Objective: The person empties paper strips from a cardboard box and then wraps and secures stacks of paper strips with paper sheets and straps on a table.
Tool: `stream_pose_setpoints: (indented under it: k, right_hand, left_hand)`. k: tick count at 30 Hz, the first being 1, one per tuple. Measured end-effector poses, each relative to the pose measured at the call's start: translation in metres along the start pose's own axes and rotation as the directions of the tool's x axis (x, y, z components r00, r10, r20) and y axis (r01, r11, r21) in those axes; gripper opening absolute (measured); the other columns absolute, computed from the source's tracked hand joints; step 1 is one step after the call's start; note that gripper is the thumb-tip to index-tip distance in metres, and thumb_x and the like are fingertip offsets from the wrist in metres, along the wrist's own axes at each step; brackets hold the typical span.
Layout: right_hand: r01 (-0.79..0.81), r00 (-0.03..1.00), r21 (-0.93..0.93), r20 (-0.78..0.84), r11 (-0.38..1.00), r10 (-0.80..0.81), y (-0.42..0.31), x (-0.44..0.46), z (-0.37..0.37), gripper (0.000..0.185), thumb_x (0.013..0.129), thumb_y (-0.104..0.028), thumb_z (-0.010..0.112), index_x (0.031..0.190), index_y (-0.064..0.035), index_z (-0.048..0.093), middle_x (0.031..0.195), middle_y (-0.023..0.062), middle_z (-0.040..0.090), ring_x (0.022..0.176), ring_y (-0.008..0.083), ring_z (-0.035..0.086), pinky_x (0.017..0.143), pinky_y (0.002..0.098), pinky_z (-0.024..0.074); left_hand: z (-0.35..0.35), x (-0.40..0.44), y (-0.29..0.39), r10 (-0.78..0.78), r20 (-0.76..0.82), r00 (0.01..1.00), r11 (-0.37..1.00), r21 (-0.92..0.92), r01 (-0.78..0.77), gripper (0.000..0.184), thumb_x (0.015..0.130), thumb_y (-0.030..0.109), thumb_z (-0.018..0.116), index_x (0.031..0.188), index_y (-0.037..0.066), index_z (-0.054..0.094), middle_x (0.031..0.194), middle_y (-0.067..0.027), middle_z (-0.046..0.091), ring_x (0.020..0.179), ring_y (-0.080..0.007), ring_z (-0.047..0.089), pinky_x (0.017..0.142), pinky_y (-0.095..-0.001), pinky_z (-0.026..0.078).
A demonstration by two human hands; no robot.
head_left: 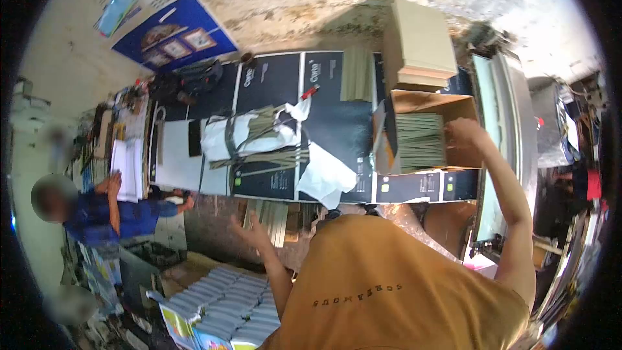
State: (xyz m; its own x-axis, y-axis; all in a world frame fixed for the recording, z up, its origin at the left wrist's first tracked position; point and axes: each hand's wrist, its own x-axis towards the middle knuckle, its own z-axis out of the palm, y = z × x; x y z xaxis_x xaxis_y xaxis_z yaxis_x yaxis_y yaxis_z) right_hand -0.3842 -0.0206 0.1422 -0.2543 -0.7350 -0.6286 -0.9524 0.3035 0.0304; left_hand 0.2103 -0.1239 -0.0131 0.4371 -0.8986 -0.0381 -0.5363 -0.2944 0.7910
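My right hand reaches into an open cardboard box at the right of the table. It is beside the right ends of several thin grey-green board strips packed in the box; its fingers are too indistinct to show whether they grip one. My left hand is held in the air in front of the table's near edge, fingers spread, with nothing in it. Below the tabletop, near that hand, stand more pale board strips.
A tall stack of boards stands behind the box. White paper, loose strips and a red-handled tool lie on the dark table. A person in blue works at left. Stacked booklets are at lower left.
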Motion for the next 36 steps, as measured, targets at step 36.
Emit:
stream_pose_setpoints:
  k: [36]
  right_hand:
    - [0.573, 0.731, 0.123, -0.523, 0.81, -0.438, -0.471, 0.293, -0.003, 0.066, 0.067, -0.026, 0.074, 0.119, 0.0013, 0.045, 0.114, 0.0227, 0.052, 0.113, 0.0379, 0.05, 0.089, 0.0463, 0.0441]
  left_hand:
    - [0.104, 0.097, 0.105, -0.019, 0.685, 0.728, 0.297, -0.692, 0.658, 0.04, 0.09, 0.008, 0.057, 0.126, -0.002, 0.045, 0.119, -0.0125, 0.053, 0.105, -0.0216, 0.056, 0.093, -0.0287, 0.043]
